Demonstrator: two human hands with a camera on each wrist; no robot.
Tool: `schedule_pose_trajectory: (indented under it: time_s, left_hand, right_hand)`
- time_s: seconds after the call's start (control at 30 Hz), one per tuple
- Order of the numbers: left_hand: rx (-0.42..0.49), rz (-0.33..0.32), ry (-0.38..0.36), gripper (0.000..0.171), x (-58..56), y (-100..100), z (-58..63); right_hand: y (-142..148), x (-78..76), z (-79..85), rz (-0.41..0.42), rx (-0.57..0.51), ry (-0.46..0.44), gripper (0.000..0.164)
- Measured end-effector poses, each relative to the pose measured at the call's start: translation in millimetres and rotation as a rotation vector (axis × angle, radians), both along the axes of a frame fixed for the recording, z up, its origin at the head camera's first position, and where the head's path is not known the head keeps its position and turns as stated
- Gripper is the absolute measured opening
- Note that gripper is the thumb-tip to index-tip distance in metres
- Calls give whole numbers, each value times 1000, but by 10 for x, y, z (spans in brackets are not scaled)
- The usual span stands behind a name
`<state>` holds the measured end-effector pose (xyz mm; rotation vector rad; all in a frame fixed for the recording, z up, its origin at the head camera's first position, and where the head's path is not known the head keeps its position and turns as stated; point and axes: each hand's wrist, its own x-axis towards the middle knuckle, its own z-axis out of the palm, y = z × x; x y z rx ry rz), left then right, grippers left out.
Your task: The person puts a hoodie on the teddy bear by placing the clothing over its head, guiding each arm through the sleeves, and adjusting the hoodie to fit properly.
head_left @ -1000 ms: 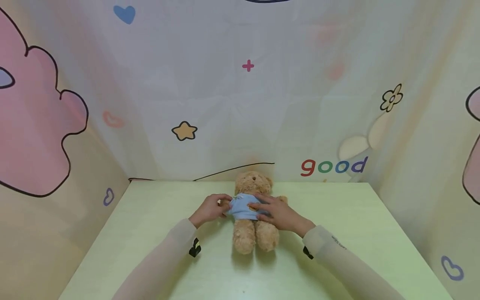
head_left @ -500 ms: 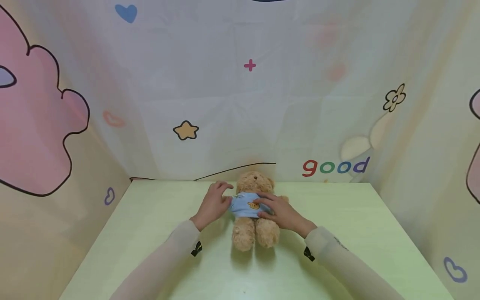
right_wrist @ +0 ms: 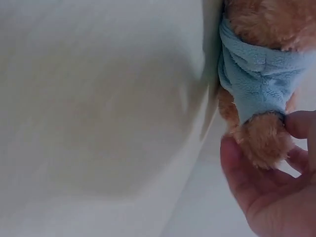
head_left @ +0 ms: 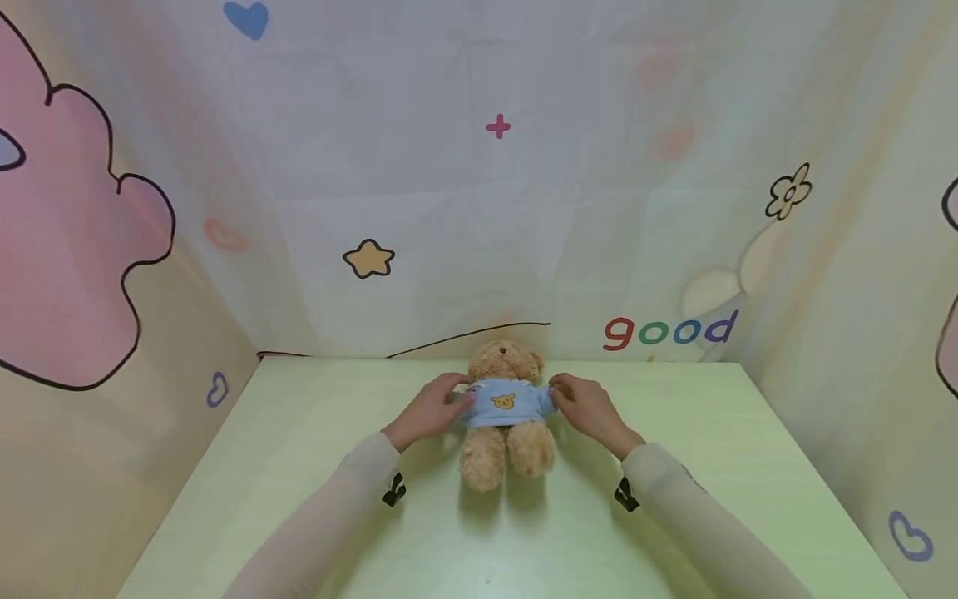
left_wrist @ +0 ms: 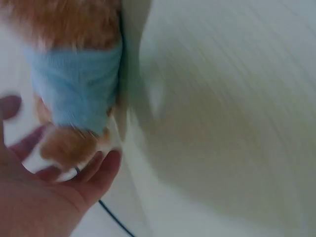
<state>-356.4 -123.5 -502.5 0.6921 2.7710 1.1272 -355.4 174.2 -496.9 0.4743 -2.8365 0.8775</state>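
A light-brown teddy bear (head_left: 505, 359) in a blue shirt with a yellow animal-face print sits facing me against the back wall. My right hand (head_left: 591, 408) pinches the bear's arm on the right side; in the right wrist view, thumb and fingers (right_wrist: 237, 170) surround its furry paw (right_wrist: 266, 140) just past the sleeve. At the opposite arm is my left hand (head_left: 430, 408). Its fingers (left_wrist: 106, 173) lie around the other paw (left_wrist: 69, 148) in the left wrist view, with the thumb held apart from it.
The bear is at the far edge of a pale green table (head_left: 494, 549). Cloth walls with printed shapes enclose the back and sides, among them a star (head_left: 369, 259) and the word "good" (head_left: 669, 332).
My right hand has left the bear's front and moved right to its arm, uncovering the shirt print. My left hand's raised fingers have come down by the other arm. The bear's legs have shifted slightly back.
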Motion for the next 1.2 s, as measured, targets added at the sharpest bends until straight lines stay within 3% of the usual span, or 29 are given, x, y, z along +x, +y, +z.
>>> schedule_pose_trajectory:
  time_s: [0.1,0.2,0.3,0.43,0.53,0.63,0.77,0.83,0.93,1.07,1.2]
  left_hand:
    - [181,108,-182,42,-35,-141,-67]
    - [273,150,-293,37,-46,-225,-101]
    - [260,151,-277,31,-41,-250,-88]
    - [160,143,-215,30,-21,-232,-62]
    - [135,140,-225,33,-11,-209,-67]
    - [208,124,-306,36,-12,-184,-111]
    - [391,100,-460,40,-37,-177,-177]
    - [464,118,-489,38,-52,-187,-191]
    - [521,180,-465,32,-54,-214,-173]
    - [469,239,-355,24,-52,-256,-108]
    - [406,245,-286,20,-58,-289,-71]
  right_hand:
    - [64,-23,-32,23,-128,-133,32]
    - [110,-38,-35,36,-245,-215,33]
    - [114,-57,-14,18,-298,-263,32]
    - [90,-78,-24,-1,-302,-319,27]
    - [71,-77,-55,9,-325,-366,24]
    - [61,-61,-98,12,-387,-435,25]
    - [55,-64,-141,-15,-468,-522,28]
    - [63,-72,-148,-21,-492,-535,27]
    - [86,-70,-131,-26,-511,-494,23]
    - [119,-65,-77,-33,-507,-399,19]
    - [168,-57,-56,-48,-495,-379,17]
